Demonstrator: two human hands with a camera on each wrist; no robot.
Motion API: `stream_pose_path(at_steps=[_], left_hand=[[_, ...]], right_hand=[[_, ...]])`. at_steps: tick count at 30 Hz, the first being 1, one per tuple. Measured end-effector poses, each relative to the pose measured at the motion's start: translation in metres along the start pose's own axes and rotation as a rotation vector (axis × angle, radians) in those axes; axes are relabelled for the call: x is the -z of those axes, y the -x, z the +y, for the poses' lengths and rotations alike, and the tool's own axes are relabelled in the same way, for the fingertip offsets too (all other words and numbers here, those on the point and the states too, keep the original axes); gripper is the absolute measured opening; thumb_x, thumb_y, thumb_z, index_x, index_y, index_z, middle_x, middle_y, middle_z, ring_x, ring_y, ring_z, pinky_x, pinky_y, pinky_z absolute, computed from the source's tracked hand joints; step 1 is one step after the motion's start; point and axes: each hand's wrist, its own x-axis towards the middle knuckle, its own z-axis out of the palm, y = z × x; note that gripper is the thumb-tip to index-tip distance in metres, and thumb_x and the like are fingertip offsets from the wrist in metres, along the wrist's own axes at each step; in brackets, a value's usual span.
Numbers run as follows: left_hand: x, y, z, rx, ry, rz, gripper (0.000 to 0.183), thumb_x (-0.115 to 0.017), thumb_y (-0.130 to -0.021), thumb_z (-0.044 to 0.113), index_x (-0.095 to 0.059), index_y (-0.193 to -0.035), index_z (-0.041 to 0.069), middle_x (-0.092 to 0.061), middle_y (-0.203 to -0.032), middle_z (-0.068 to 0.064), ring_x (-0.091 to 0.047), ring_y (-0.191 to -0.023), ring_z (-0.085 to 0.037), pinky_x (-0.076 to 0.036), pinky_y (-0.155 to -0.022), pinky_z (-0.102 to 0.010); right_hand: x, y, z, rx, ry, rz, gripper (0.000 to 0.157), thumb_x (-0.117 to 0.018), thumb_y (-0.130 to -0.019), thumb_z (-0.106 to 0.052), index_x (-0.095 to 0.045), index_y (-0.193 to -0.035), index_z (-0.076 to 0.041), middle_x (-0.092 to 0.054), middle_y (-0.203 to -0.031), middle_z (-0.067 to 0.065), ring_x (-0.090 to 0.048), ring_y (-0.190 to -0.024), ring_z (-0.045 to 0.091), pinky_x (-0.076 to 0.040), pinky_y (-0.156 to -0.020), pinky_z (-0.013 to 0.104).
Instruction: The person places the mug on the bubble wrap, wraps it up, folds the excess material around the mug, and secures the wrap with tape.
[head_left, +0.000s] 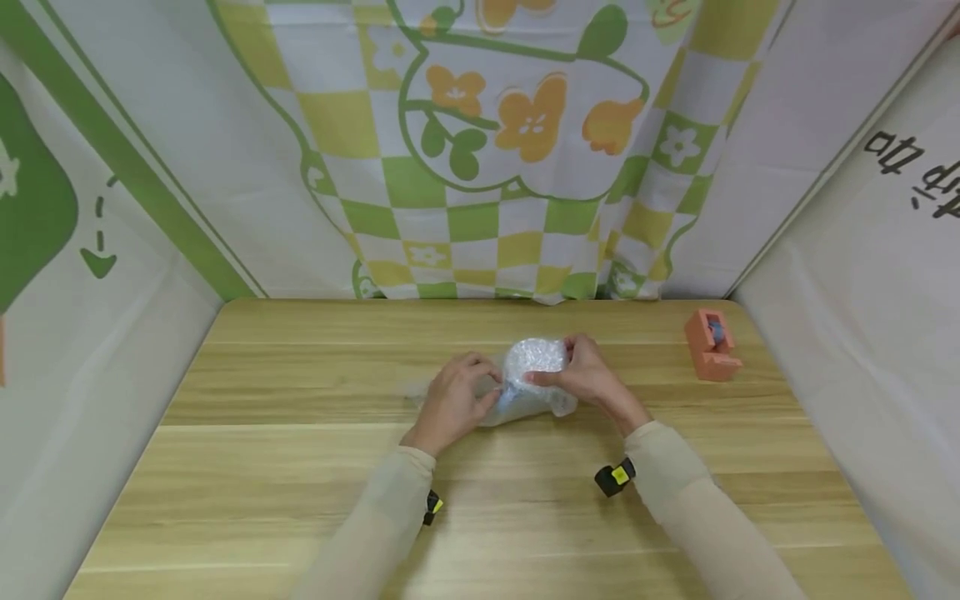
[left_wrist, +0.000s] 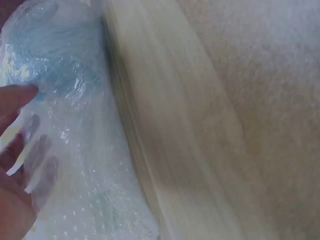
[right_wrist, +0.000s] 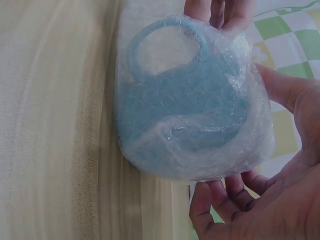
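A light-blue thing with a ring-shaped handle (right_wrist: 170, 95), seen through clear bubble wrap (head_left: 534, 360), lies on the wooden table in front of me. My right hand (head_left: 588, 377) grips the wrapped bundle at its right end, thumb on one side and curled fingers on the other. On the left, my left hand (head_left: 456, 402) pinches the loose bubble wrap (left_wrist: 85, 165). Its thumb lies over the film in the left wrist view, and its fingers show through from behind. Most of the bundle's underside is hidden.
An orange tape dispenser (head_left: 708, 346) stands at the table's back right. The wooden table (head_left: 300, 500) ends at a checked, flower-print curtain (head_left: 472, 221), with pale walls on both sides. A black camera (head_left: 615, 477) hangs at the right wrist.
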Motion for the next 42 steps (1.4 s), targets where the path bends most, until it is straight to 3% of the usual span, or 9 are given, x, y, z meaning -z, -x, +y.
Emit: stream_pose_path(at_steps=[4,8,10,13,18,25,31,38,42], left_hand=[[0.003,-0.002,-0.002,-0.02,-0.018,-0.091,0.011,-0.077,-0.089,0.01,-0.071,-0.098,0.012,-0.059,-0.132,-0.02,-0.051,-0.127,-0.038,-0.038,-0.11,-0.054],[0.008,-0.005,-0.005,0.046,0.008,-0.225,0.01,-0.071,-0.093,0.016,-0.065,-0.098,0.019,-0.045,-0.149,-0.028,-0.034,-0.143,-0.045,-0.027,-0.114,-0.065],[0.011,-0.006,-0.004,0.09,0.014,-0.285,0.01,-0.069,-0.094,0.02,-0.061,-0.099,0.022,-0.04,-0.153,-0.028,-0.031,-0.144,-0.047,-0.027,-0.111,-0.07],[0.015,-0.006,-0.002,0.128,-0.003,-0.34,0.011,-0.067,-0.095,0.026,-0.058,-0.1,0.025,-0.047,-0.152,-0.017,-0.043,-0.137,-0.044,-0.035,-0.104,-0.069],[0.017,-0.003,0.002,0.111,-0.074,-0.337,0.013,-0.067,-0.093,0.031,-0.063,-0.104,0.026,-0.059,-0.139,-0.002,-0.053,-0.126,-0.032,-0.039,-0.098,-0.056],[0.017,0.0,0.003,0.095,-0.07,-0.376,0.037,-0.082,-0.081,0.033,-0.063,-0.111,0.022,-0.053,-0.146,-0.007,-0.045,-0.138,-0.033,-0.025,-0.112,-0.07],[0.008,-0.001,0.002,0.073,-0.17,-0.353,0.048,-0.091,-0.071,0.029,-0.058,-0.104,0.018,-0.054,-0.14,-0.003,-0.053,-0.124,-0.032,-0.046,-0.094,-0.055],[0.001,-0.004,0.009,0.075,-0.305,-0.31,0.038,-0.088,-0.072,0.02,-0.063,-0.1,0.013,-0.053,-0.143,-0.013,-0.053,-0.123,-0.037,-0.046,-0.097,-0.056],[0.002,-0.003,0.009,0.036,-0.342,-0.292,0.042,-0.089,-0.07,0.019,-0.065,-0.104,0.011,-0.056,-0.13,-0.014,-0.058,-0.112,-0.032,-0.051,-0.094,-0.047]], right_hand=[[-0.002,0.001,0.002,0.006,-0.007,0.012,0.07,-0.09,-0.078,-0.025,-0.049,-0.123,0.01,-0.055,-0.112,0.019,-0.054,-0.099,0.029,-0.05,-0.082,0.037],[-0.004,0.001,0.003,0.015,-0.02,0.014,0.065,-0.09,-0.077,-0.023,-0.053,-0.119,0.008,-0.058,-0.109,0.018,-0.056,-0.095,0.028,-0.05,-0.078,0.035],[-0.005,0.002,0.004,0.021,-0.024,0.016,0.064,-0.09,-0.077,-0.023,-0.054,-0.119,0.008,-0.058,-0.109,0.018,-0.057,-0.095,0.028,-0.051,-0.078,0.035],[-0.005,0.002,0.004,0.012,-0.028,0.017,0.067,-0.09,-0.078,-0.025,-0.053,-0.123,0.008,-0.058,-0.112,0.019,-0.057,-0.098,0.028,-0.051,-0.081,0.036],[-0.004,0.003,0.007,-0.01,-0.029,0.014,0.074,-0.088,-0.079,-0.027,-0.048,-0.129,0.009,-0.055,-0.119,0.021,-0.055,-0.105,0.031,-0.051,-0.086,0.039],[-0.004,0.005,0.006,-0.019,-0.021,0.02,0.079,-0.088,-0.08,-0.028,-0.045,-0.133,0.009,-0.053,-0.123,0.022,-0.053,-0.108,0.032,-0.049,-0.088,0.041],[-0.004,0.004,0.007,-0.017,-0.038,0.034,0.075,-0.088,-0.08,-0.027,-0.046,-0.131,0.008,-0.053,-0.122,0.021,-0.053,-0.107,0.031,-0.049,-0.087,0.04],[-0.005,0.004,0.008,-0.024,-0.045,0.038,0.076,-0.087,-0.08,-0.027,-0.044,-0.132,0.009,-0.053,-0.125,0.024,-0.054,-0.111,0.035,-0.049,-0.094,0.044],[-0.005,0.005,0.008,-0.02,-0.04,0.035,0.078,-0.087,-0.081,-0.028,-0.044,-0.133,0.01,-0.052,-0.125,0.024,-0.053,-0.112,0.035,-0.049,-0.095,0.045]])
